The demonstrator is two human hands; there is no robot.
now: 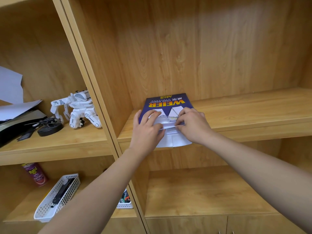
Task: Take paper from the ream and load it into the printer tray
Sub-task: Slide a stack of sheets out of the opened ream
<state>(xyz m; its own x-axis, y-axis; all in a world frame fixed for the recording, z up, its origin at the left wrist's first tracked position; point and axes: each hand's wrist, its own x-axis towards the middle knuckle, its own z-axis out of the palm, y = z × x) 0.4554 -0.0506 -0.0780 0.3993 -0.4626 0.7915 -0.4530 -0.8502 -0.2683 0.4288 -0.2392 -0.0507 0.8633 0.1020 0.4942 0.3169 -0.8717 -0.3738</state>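
A ream of copy paper in a dark blue wrapper with yellow lettering lies flat on a wooden shelf, its near end at the shelf's front edge. The wrapper's white end flap is unfolded and hangs over that edge. My left hand rests on the ream's left near corner, fingers on top and thumb pinching the wrapper. My right hand grips the wrapper's open end from the right. White paper edges show between the two hands. No printer is in view.
A white toy robot, a black round object and loose paper sheets sit in the left compartment. Below it are a spray can and a white mesh basket. An upright divider separates the compartments.
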